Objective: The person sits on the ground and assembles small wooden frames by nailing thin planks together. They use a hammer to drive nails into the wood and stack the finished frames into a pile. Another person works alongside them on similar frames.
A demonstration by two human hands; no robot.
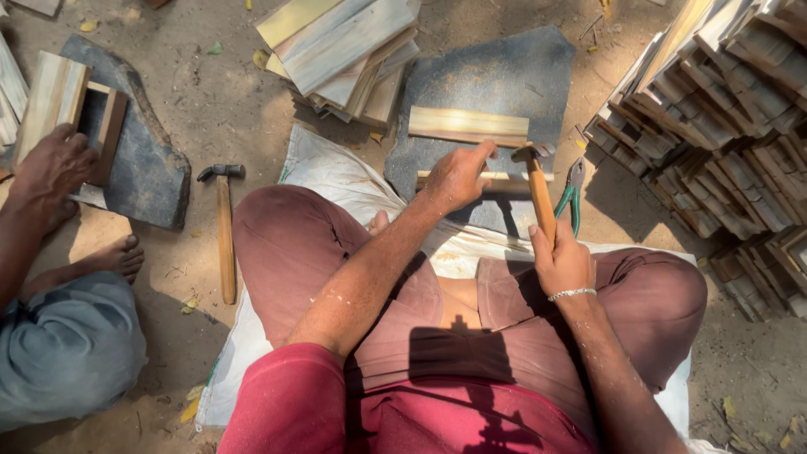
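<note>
Wooden strip (492, 179) is seen in the head view lying on a dark stone slab (504, 84) set on the sandy ground, just in front of the crossed legs; it is pinned by the left hand (456, 176), whose fingers are pressed shut on it, thumb stretched toward the hammer's head; a second, wider wooden piece (468, 126) lies just beyond it on the same slab, apart from the hand; the hammer (538, 189) is gripped by the right hand (563, 265), fingers wrapped closed round the wooden handle, the metal head held at the strip's right end, touching or just above it, which cannot be told; green-handled pliers (572, 195) lie just right of the hammer; no nail can be made out; the joining is judged in hand and not finished, since the two pieces lie apart; a heap of loose slats (345, 50) beyond suggests stock left to work; stacked made-up frames (714, 109) at the right suggest much already done; at the left a co-worker's hand (52, 168) rests on another frame; a spare hammer (224, 227) lies on the ground between.
</note>
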